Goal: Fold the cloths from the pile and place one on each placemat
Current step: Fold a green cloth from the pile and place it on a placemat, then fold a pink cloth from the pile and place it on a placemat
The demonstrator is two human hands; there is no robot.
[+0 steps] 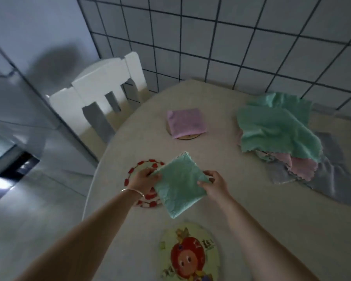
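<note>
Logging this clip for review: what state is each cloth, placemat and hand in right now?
Green folded square cloth: held by both hands, partly over the red-dotted mat.
Pink folded cloth: lying on the far round placemat.
Pile of green, pink and grey cloths: unfolded.
Red-dotted round placemat: half covered.
Cartoon-print round placemat: bare.
Left hand: pinching the cloth.
Right hand: pinching the cloth.
</note>
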